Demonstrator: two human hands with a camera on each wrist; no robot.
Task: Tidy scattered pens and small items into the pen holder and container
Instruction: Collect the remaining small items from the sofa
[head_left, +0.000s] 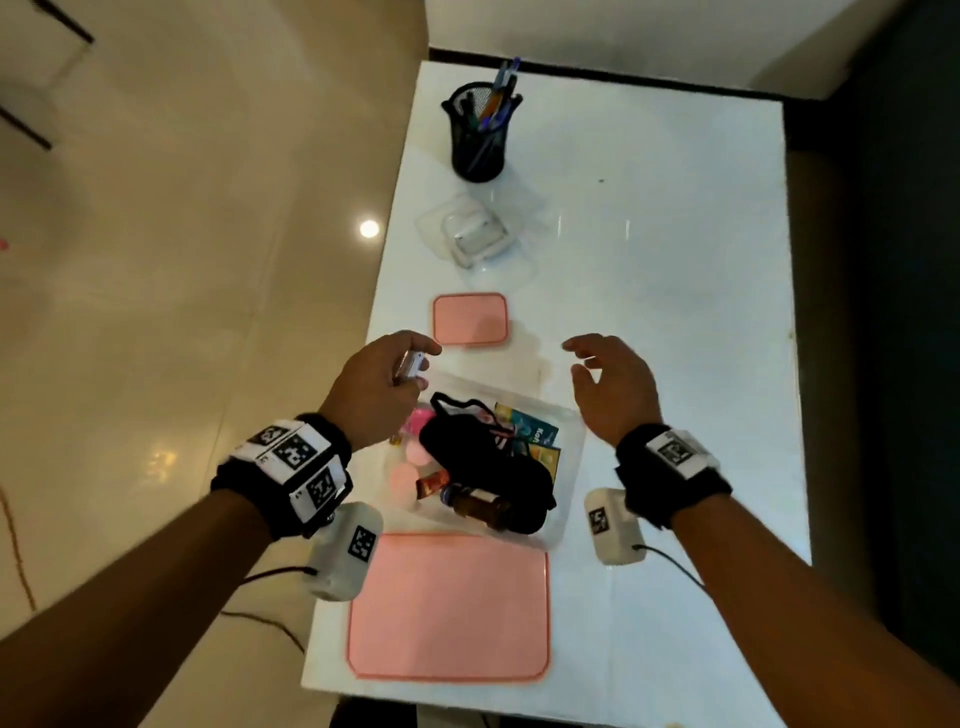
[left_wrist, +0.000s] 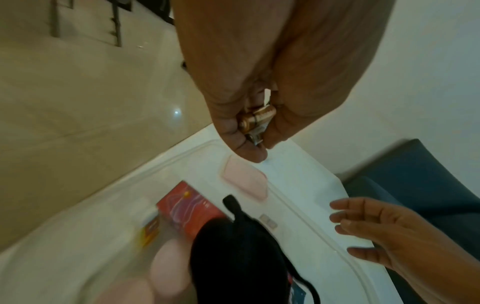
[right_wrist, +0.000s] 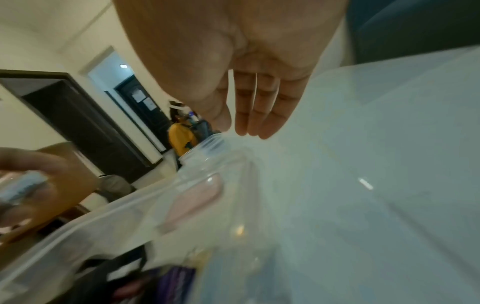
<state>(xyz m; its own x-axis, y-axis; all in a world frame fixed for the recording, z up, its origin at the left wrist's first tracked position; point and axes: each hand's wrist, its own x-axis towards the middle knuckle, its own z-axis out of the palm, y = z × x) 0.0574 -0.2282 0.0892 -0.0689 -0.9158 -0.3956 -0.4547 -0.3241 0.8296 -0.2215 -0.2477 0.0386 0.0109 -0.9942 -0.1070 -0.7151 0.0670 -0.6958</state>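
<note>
While hands hover, clear container (head_left: 569, 415) holding black pouch (head_left: 488, 467), packets; pen holder (head_left: 480, 137) with pens

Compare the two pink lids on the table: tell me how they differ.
The small pink lid lies beyond the clear container, near the left hand; the large pink lid lies on the container's near side, at the table's near edge. The large one covers far more surface. Both lie flat, rectangular with rounded corners, covering nothing.

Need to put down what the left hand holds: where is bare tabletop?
Bare: the white table's right half, beside the black mesh pen holder and past the right hand. Crowded: the left strip, with the clear plastic container and two pink lids.
</note>
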